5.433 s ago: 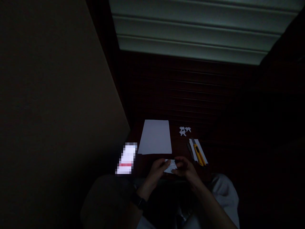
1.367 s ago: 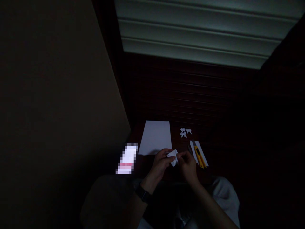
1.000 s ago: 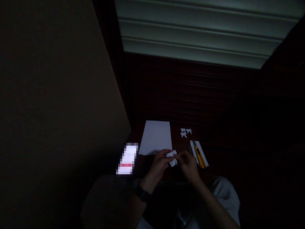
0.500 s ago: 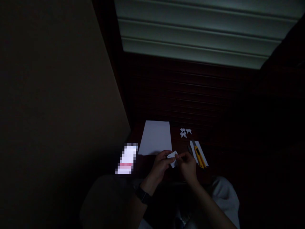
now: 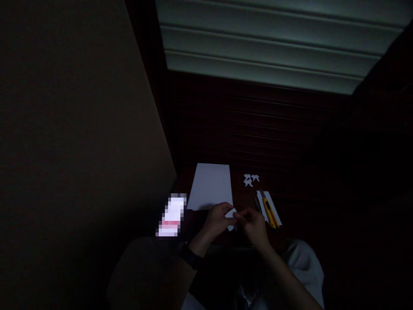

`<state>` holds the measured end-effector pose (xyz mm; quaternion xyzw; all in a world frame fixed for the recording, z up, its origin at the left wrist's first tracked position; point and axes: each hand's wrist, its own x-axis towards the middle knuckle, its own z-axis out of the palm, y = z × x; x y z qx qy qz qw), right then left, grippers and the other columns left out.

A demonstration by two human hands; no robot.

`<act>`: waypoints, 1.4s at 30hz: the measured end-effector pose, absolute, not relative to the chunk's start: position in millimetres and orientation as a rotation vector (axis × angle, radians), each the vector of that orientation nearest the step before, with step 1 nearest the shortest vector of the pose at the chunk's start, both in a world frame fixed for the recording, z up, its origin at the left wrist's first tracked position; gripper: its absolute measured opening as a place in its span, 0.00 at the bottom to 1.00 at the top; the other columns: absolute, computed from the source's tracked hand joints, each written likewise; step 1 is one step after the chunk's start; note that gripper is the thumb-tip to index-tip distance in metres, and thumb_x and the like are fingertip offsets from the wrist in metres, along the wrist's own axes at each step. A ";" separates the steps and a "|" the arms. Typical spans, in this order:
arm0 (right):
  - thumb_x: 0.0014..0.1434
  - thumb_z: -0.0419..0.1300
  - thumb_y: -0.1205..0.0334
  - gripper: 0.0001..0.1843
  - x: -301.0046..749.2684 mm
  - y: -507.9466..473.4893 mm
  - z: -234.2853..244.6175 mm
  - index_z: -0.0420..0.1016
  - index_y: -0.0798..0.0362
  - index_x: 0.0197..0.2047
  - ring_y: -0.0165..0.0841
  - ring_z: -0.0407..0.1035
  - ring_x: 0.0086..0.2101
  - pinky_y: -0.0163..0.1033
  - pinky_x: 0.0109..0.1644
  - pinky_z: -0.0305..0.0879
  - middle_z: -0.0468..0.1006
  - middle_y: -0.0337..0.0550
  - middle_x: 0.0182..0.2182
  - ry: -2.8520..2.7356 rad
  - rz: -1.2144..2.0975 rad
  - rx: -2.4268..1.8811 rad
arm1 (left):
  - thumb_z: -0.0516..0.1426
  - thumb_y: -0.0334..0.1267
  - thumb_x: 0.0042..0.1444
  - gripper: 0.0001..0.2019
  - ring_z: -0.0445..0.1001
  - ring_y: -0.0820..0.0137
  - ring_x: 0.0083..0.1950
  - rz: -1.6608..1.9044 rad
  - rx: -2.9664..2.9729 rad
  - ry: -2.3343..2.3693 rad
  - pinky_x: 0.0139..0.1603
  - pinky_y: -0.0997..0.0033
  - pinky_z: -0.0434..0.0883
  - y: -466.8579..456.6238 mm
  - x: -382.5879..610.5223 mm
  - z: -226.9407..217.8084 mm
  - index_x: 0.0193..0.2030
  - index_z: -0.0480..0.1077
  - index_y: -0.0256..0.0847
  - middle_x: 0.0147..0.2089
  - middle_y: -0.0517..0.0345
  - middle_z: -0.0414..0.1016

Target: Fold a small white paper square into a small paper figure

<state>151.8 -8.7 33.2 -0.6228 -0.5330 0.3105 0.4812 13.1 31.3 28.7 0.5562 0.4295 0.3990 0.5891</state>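
Between my two hands is a small piece of folded white paper (image 5: 230,214), partly covered by the fingers. My left hand (image 5: 217,220) pinches it from the left, with a dark watch (image 5: 191,256) on that wrist. From the right, my right hand (image 5: 254,224) grips the paper's edge between thumb and fingers. Behind the left hand lies a white sheet of paper (image 5: 211,185). Several small folded paper figures (image 5: 249,179) sit beyond the right hand. A yellow utility knife (image 5: 270,212) rests on white paper strips (image 5: 275,211) to the right.
A lit phone screen (image 5: 172,215), blurred into blocks, is at the left of the dark table (image 5: 196,219). A plain wall (image 5: 80,129) rises on the left. Pale slats (image 5: 258,47) stand at the back. My knees flank the table's near side.
The folded paper has turned and tilted between my fingers, showing less of its face. Both hands have shifted slightly; the things on the table stay where they were.
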 end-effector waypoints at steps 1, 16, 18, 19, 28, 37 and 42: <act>0.48 0.61 0.52 0.13 151.7 -8.2 32.6 0.74 0.54 0.24 0.33 0.66 0.23 0.34 0.26 0.58 0.75 0.41 0.20 -1.277 0.773 -1.501 | 0.63 0.27 0.34 0.13 0.71 0.69 0.31 0.925 1.302 1.003 0.29 0.75 0.64 31.2 12.5 29.7 0.32 0.72 0.38 0.30 0.58 0.74; 0.39 0.67 0.51 0.16 151.7 0.7 23.0 0.71 0.55 0.22 0.33 0.67 0.21 0.36 0.25 0.61 0.74 0.42 0.19 -0.986 0.961 -1.375 | 0.65 0.30 0.34 0.18 0.66 0.75 0.22 0.970 1.232 1.011 0.22 0.78 0.59 25.4 11.8 34.6 0.37 0.73 0.39 0.22 0.64 0.69; 0.39 0.67 0.51 0.16 154.6 2.1 25.3 0.72 0.56 0.22 0.33 0.67 0.22 0.36 0.27 0.62 0.75 0.42 0.20 -1.022 1.017 -1.346 | 0.65 0.31 0.34 0.18 0.67 0.74 0.23 0.990 1.232 1.015 0.22 0.78 0.60 25.3 10.7 33.7 0.37 0.72 0.39 0.24 0.62 0.71; 0.39 0.67 0.51 0.16 156.1 2.5 26.6 0.72 0.56 0.22 0.32 0.67 0.22 0.36 0.27 0.62 0.75 0.42 0.20 -1.045 1.031 -1.338 | 0.65 0.31 0.34 0.17 0.68 0.73 0.24 1.000 1.233 1.023 0.22 0.78 0.60 25.4 10.3 33.0 0.36 0.72 0.39 0.25 0.61 0.72; 0.42 0.66 0.50 0.16 156.1 4.2 24.9 0.71 0.55 0.24 0.31 0.65 0.21 0.35 0.24 0.59 0.73 0.41 0.20 -1.080 0.978 -1.353 | 0.65 0.34 0.35 0.18 0.68 0.74 0.21 1.033 1.232 1.084 0.20 0.78 0.59 24.8 10.9 33.0 0.37 0.71 0.40 0.23 0.63 0.71; 0.43 0.66 0.52 0.15 159.8 9.9 31.8 0.72 0.56 0.24 0.32 0.66 0.22 0.35 0.26 0.60 0.73 0.40 0.20 -1.153 0.936 -1.405 | 0.65 0.34 0.37 0.17 0.74 0.67 0.33 0.996 1.187 0.921 0.32 0.73 0.67 26.7 7.4 39.3 0.38 0.70 0.38 0.33 0.55 0.76; 0.42 0.67 0.56 0.14 163.8 11.3 38.5 0.72 0.55 0.30 0.33 0.68 0.27 0.36 0.30 0.62 0.74 0.40 0.26 -1.244 1.001 -1.340 | 0.64 0.33 0.38 0.17 0.74 0.68 0.30 0.993 1.224 0.993 0.30 0.73 0.67 30.0 5.5 32.2 0.39 0.69 0.38 0.30 0.55 0.75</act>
